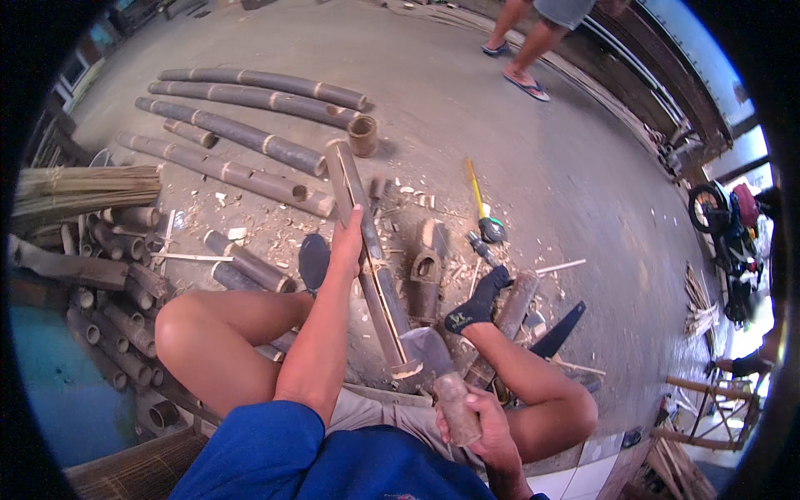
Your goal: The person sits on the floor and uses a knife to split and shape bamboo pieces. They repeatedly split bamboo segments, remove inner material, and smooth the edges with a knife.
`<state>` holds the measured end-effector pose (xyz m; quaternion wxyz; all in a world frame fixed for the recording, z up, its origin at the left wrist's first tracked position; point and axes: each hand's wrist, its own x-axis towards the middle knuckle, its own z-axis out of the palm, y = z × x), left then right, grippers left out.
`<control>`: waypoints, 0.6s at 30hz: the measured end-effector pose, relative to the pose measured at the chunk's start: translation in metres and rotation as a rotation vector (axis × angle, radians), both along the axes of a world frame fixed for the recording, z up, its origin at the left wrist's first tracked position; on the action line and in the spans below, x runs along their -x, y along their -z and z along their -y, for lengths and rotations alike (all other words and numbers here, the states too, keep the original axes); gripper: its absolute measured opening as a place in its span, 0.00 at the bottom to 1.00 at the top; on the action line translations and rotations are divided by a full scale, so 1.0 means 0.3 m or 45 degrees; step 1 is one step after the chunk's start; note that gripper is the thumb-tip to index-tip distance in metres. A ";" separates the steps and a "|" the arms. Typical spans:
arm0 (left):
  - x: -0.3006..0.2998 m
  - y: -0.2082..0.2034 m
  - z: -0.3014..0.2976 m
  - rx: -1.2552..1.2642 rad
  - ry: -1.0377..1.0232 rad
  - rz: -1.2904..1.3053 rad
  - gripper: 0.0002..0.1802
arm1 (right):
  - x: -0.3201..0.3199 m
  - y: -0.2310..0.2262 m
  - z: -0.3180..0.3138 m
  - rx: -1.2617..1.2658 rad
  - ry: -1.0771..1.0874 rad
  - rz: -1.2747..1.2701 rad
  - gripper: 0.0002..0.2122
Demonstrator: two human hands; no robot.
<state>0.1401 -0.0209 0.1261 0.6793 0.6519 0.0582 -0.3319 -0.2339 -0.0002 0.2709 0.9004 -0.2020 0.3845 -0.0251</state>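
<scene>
My left hand is wrapped round the middle of a dark bamboo pole. The pole slants from the far left down toward my lap, and a long pale slit runs along its face. In my right hand is a broad-bladed tool with a thick, round brownish handle. Its grey metal blade points up and left, close beside the pole's near end; whether they touch I cannot tell. Between my feet stands a thick bamboo piece with an oval hole cut in it.
Several long bamboo poles lie at the far left, near a short bamboo ring. Stacked bamboo tubes fill the left side. A tape measure, wood chips and a dark saw blade lie ahead and right. Another person's legs stand far off.
</scene>
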 end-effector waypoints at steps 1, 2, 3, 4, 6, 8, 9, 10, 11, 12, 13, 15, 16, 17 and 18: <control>0.025 0.015 0.001 -0.051 0.071 -0.089 0.41 | 0.002 -0.034 -0.008 -0.036 0.064 0.008 0.20; 0.050 0.031 0.006 0.009 0.134 -0.146 0.40 | -0.002 -0.055 -0.010 -0.074 0.149 0.040 0.20; 0.083 0.051 0.006 0.047 0.186 -0.222 0.39 | -0.010 -0.065 -0.009 -0.105 0.188 0.077 0.20; 0.119 0.071 -0.002 0.065 0.231 -0.303 0.39 | -0.024 -0.062 -0.004 0.043 0.210 0.049 0.21; 0.188 0.109 -0.009 0.072 0.297 -0.504 0.35 | -0.061 -0.037 0.019 0.353 0.162 0.017 0.23; 0.276 0.149 -0.039 0.036 0.281 -0.584 0.31 | -0.094 -0.008 0.044 1.061 -0.115 -0.197 0.26; 0.310 0.167 -0.054 0.040 0.327 -0.612 0.32 | -0.110 0.006 0.056 1.391 -0.260 -0.275 0.28; 0.345 0.184 -0.071 0.045 0.311 -0.541 0.33 | -0.124 0.019 0.067 1.629 -0.309 -0.318 0.28; 0.376 0.198 -0.090 0.048 0.293 -0.472 0.33 | -0.137 0.029 0.075 1.848 -0.353 -0.327 0.29; 0.400 0.208 -0.107 0.024 0.274 -0.439 0.34 | -0.148 0.038 0.078 2.055 -0.404 -0.331 0.30; 0.403 0.215 -0.121 0.001 0.327 -0.556 0.36 | -0.158 0.046 0.076 1.927 -0.406 -0.408 0.29; 0.411 0.218 -0.135 0.067 0.338 -0.493 0.36 | -0.177 0.062 0.075 1.866 -0.563 -0.517 0.28; 0.410 0.216 -0.139 0.103 0.333 -0.459 0.37 | -0.182 0.066 0.071 1.830 -0.646 -0.566 0.28; 0.406 0.211 -0.139 0.056 0.334 -0.463 0.39 | -0.196 0.077 0.066 1.895 -0.622 -0.583 0.27; 0.404 0.204 -0.140 0.066 0.341 -0.484 0.38 | -0.199 0.080 0.063 2.002 -0.668 -0.559 0.27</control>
